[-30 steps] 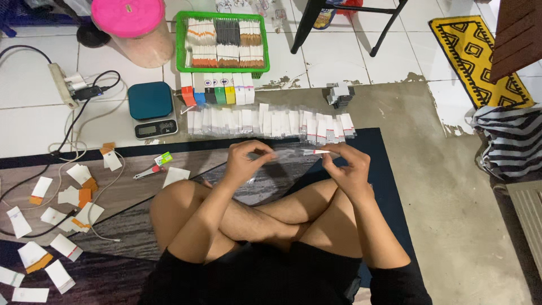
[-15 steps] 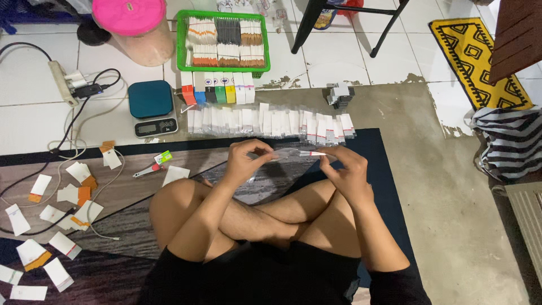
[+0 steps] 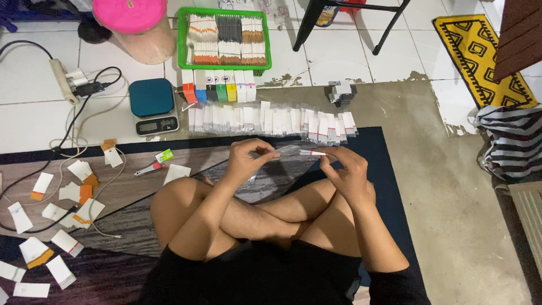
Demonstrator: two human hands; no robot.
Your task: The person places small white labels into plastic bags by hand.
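Note:
I sit cross-legged on a dark mat (image 3: 389, 186). My left hand (image 3: 248, 159) and my right hand (image 3: 345, 169) together hold a small clear plastic sleeve (image 3: 299, 151) with a red-striped end, stretched between their fingertips above my knees. Just beyond my hands a long row of similar filled clear sleeves (image 3: 271, 120) lies on the floor. Behind that row stand several small coloured boxes (image 3: 217, 92), and a green basket (image 3: 224, 63) holds stacked packets.
A teal digital scale (image 3: 151, 104) sits at the left, beside a power strip (image 3: 63, 81) with cables. White and orange paper tags (image 3: 62, 195) are scattered at the far left. A pink-lidded tub (image 3: 135, 25), a stool's black legs, a yellow rug (image 3: 480, 53) and a striped bag (image 3: 511, 141) surround the area.
My hands have stayed in place holding the sleeve, with only slight finger movement. Nothing else has moved.

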